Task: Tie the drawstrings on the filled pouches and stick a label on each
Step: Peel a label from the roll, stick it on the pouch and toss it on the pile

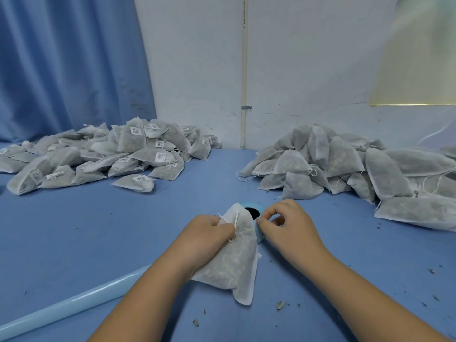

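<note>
Around my work lay a blue table (98, 230) with two heaps on it: at the upper left of the frame a pile of labelled pouches (111, 154), their white barcode stickers showing, and at the right a pile of unlabelled pouches (345, 169) with loose strings trailing out. Behind them hung a blue curtain (61, 65) at the upper left, and a white wall (308, 58) with a thin pipe (244, 70) running down it at the centre. A pale blue tube (74, 299) lay slantwise across the lower left, and dark crumbs (280, 304) were scattered over the lower right. Just beyond my hands sat a blue round thing (253, 211) with a black hole, half hidden by the pouch in front of it. The pouch (237, 257) was in the lower centre of the frame, its long axis running almost straight up the picture, the flat bottom edge low and the gathered mouth pointing toward the top, leaning slightly left. My left hand (209, 235) gripped its neck, fingers curled round the cloth, with the drawstring (235, 223) looped across it. My right hand (288, 223) was just right of the pouch, thumb and forefinger brought together at the round thing's rim; what they pinched, if anything, I cannot tell
</note>
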A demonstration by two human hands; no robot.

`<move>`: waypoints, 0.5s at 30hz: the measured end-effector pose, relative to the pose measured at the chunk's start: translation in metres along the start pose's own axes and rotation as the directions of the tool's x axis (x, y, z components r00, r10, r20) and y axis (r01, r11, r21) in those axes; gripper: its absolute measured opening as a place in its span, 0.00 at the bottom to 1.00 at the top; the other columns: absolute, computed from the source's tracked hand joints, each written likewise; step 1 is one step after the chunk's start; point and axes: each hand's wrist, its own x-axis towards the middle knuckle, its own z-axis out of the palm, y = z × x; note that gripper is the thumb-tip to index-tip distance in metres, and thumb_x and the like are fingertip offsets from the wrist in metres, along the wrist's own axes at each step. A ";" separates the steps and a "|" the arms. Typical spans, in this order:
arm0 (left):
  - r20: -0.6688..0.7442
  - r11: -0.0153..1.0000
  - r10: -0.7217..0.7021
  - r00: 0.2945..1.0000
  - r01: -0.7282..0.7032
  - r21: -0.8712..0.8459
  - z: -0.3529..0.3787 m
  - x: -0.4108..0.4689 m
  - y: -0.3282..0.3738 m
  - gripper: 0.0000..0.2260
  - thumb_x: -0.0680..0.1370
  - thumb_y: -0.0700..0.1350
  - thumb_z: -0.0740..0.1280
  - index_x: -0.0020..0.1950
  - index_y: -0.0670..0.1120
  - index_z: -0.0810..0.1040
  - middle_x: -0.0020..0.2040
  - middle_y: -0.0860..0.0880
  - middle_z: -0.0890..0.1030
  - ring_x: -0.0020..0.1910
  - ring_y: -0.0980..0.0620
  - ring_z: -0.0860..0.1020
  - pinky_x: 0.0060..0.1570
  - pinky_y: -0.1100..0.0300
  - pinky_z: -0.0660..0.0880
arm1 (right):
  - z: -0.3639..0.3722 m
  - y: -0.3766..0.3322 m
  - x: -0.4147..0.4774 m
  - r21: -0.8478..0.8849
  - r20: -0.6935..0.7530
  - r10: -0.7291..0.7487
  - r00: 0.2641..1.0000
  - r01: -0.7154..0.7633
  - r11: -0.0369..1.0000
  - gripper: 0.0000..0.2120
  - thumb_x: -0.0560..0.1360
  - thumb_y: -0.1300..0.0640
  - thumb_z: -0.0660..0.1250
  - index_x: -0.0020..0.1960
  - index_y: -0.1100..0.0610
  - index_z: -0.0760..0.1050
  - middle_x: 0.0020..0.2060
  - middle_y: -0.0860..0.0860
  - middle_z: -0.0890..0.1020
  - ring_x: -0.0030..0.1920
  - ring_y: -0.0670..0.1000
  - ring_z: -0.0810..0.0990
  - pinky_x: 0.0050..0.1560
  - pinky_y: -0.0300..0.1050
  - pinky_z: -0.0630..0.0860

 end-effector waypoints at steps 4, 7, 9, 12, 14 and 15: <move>0.004 1.000 0.001 1.000 -0.001 0.011 0.000 0.001 -0.001 0.08 0.70 0.44 0.67 0.34 0.48 0.68 0.29 0.50 0.67 0.27 0.52 0.65 0.30 0.61 0.62 | 0.002 -0.002 0.001 0.050 -0.002 0.073 0.997 -0.073 0.996 0.09 0.71 0.55 0.72 0.34 0.50 0.74 0.46 0.47 0.75 0.35 0.44 0.78 0.39 0.36 0.69; 0.005 1.000 0.004 1.000 -0.004 0.019 0.001 0.001 -0.001 0.08 0.71 0.44 0.66 0.34 0.48 0.68 0.29 0.51 0.67 0.26 0.52 0.65 0.28 0.62 0.62 | 0.000 -0.002 0.001 0.170 0.040 0.184 0.982 -0.188 0.967 0.05 0.70 0.57 0.71 0.37 0.50 0.76 0.44 0.49 0.79 0.40 0.49 0.78 0.45 0.44 0.75; 0.007 1.000 0.002 1.000 -0.002 0.017 0.000 0.000 -0.001 0.08 0.70 0.44 0.66 0.34 0.48 0.68 0.29 0.50 0.67 0.27 0.52 0.66 0.30 0.61 0.63 | -0.002 0.000 0.001 0.219 0.060 0.239 0.969 -0.246 0.944 0.04 0.69 0.56 0.72 0.40 0.50 0.77 0.42 0.48 0.81 0.43 0.50 0.78 0.47 0.45 0.74; 0.014 1.000 0.002 1.000 -0.002 0.013 0.000 -0.001 -0.001 0.09 0.71 0.44 0.66 0.34 0.48 0.68 0.29 0.50 0.67 0.27 0.52 0.66 0.30 0.61 0.62 | -0.004 0.000 0.000 0.259 0.086 0.295 0.952 -0.307 0.916 0.06 0.68 0.58 0.72 0.42 0.49 0.78 0.44 0.46 0.81 0.42 0.50 0.80 0.43 0.44 0.75; 0.018 1.000 -0.002 1.000 0.001 0.016 0.000 -0.002 0.000 0.09 0.71 0.44 0.66 0.34 0.48 0.67 0.28 0.51 0.67 0.26 0.53 0.66 0.29 0.62 0.62 | -0.005 0.000 -0.001 0.260 0.097 0.307 0.947 -0.322 0.910 0.07 0.69 0.59 0.70 0.43 0.48 0.77 0.45 0.45 0.81 0.41 0.50 0.80 0.41 0.43 0.74; 0.020 1.000 -0.003 1.000 0.003 0.020 0.000 -0.002 0.000 0.09 0.71 0.44 0.66 0.34 0.48 0.68 0.28 0.51 0.67 0.26 0.53 0.66 0.29 0.62 0.63 | -0.005 -0.001 -0.001 0.262 0.101 0.313 0.944 -0.329 0.907 0.08 0.69 0.60 0.70 0.44 0.48 0.77 0.45 0.46 0.81 0.41 0.50 0.80 0.41 0.43 0.74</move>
